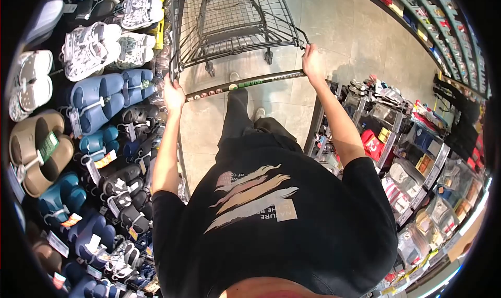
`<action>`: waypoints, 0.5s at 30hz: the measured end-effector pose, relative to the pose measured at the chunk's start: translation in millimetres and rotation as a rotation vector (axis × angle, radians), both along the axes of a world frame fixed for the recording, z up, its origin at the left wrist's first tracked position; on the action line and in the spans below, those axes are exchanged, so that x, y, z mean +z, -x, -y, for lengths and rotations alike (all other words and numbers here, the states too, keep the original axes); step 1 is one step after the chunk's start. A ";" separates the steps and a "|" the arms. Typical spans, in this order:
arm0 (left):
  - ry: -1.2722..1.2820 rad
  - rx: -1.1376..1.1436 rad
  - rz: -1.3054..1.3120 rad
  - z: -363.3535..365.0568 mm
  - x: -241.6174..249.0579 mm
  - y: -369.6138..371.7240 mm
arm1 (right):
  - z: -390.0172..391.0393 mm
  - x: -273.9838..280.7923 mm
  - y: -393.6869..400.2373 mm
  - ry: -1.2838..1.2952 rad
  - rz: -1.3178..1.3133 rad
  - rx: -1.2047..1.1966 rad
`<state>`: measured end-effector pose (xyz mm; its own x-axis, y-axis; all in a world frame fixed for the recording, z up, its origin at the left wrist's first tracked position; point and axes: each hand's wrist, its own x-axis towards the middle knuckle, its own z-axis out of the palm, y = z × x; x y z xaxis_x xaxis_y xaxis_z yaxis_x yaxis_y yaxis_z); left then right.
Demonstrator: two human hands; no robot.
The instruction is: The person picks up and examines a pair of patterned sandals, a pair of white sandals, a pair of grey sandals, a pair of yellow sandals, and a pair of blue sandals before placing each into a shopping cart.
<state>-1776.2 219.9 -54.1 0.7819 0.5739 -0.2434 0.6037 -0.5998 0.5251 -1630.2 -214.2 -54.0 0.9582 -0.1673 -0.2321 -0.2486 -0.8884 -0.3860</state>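
Note:
A dark wire shopping cart [235, 37] stands in front of me, its basket showing bare mesh. Across its near side runs a black handlebar [245, 83] with printed labels and green lettering. My left hand [174, 93] is closed around the bar's left end, close beside the hanging slippers. Around the right end, my right hand [313, 64] is closed too, its fingers partly hidden at the cart's corner. Both arms reach forward from a black printed T-shirt [271, 209].
Racks of hanging slippers [96, 102] line the left side, close to the cart. Low bins with packaged goods [381, 126] stand on the right. Shelves [438, 27] run along the far right. Grey floor tiles [355, 32] show around the cart.

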 end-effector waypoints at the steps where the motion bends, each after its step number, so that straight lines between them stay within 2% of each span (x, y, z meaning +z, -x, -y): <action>1: -0.004 -0.001 -0.009 -8.0 -3.9 -12.5 | -3.5 -0.8 -7.9 0.002 0.025 -0.001; 4: -0.048 -0.049 0.005 -25.0 -4.6 -49.8 | -14.8 -0.5 -25.2 0.040 0.041 -0.036; 5: 0.002 -0.044 -0.096 -30.7 -1.4 -61.3 | -17.6 -0.2 -28.8 0.045 0.035 -0.059; 8: 0.043 -0.093 -0.093 -35.4 11.3 -95.0 | -13.6 -17.6 -36.1 -0.018 0.041 -0.098; 9: 0.030 -0.131 -0.015 -45.0 -4.0 -101.7 | -15.3 -15.2 -37.8 -0.028 0.049 -0.112; 10: 0.006 -0.151 -0.017 -43.6 1.4 -113.6 | -16.3 -14.5 -39.9 -0.034 0.059 -0.124; 12: -0.004 -0.198 -0.073 -65.9 -28.0 -132.9 | -17.1 -13.5 -41.4 0.018 0.109 -0.111; 13: -0.172 -0.285 0.089 -66.7 -34.0 -142.0 | -17.8 -11.2 -43.5 -0.019 0.050 -0.137; 15: -0.154 -0.308 0.032 -68.6 -29.9 -162.8 | -22.1 -7.4 -40.3 -0.022 0.043 -0.182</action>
<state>-1613.5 288.5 -84.0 0.9302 0.3373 -0.1446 0.3660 -0.8251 0.4304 -1589.9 -192.1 -61.4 0.9217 -0.3343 -0.1967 -0.3873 -0.8213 -0.4188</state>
